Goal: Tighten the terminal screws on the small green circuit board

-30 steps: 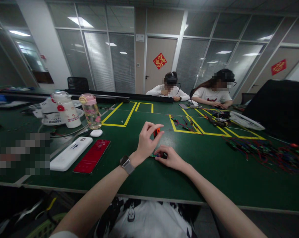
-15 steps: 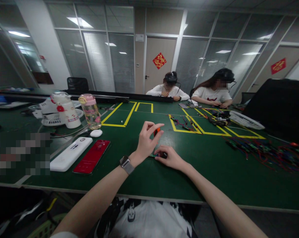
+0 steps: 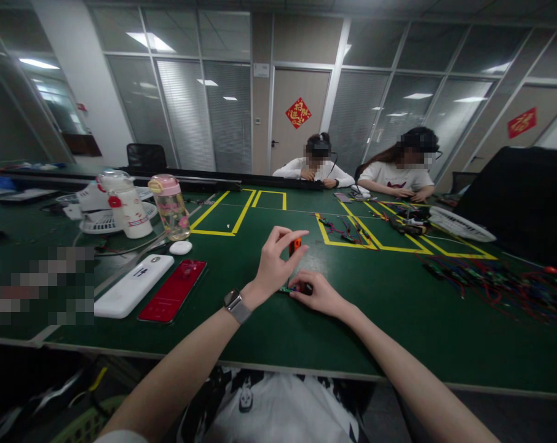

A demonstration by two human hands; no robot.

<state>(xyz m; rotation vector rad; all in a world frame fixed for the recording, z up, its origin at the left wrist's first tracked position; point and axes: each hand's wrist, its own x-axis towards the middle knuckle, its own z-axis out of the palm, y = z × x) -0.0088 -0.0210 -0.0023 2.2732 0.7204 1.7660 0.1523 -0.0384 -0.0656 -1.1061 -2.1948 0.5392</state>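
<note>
While the left hand [image 3: 273, 264] is raised just above the green table [image 3: 398, 320], a small red part [image 3: 294, 245] is pinched between its thumb and fingertips, the other fingers being loosely curled. A watch [image 3: 236, 306] is worn on that wrist. Just below and to the right, the right hand [image 3: 322, 295] is laid flat on the table, and a small dark piece with green wiring [image 3: 296, 288] is pressed under its fingertips; how tightly it is gripped cannot be told. The red part is held apart from that piece, directly above it, so the joining of the two is judged not yet done; only the picking up and steadying appear finished. A large tangle of wires [image 3: 500, 286] is spread well to the right, which suggests much work is left. To the left, a red phone [image 3: 173, 290] and a white case [image 3: 134, 285] are laid side by side, with a pink-capped bottle [image 3: 170, 207] behind them. Across the table, two other people are seated.
</note>
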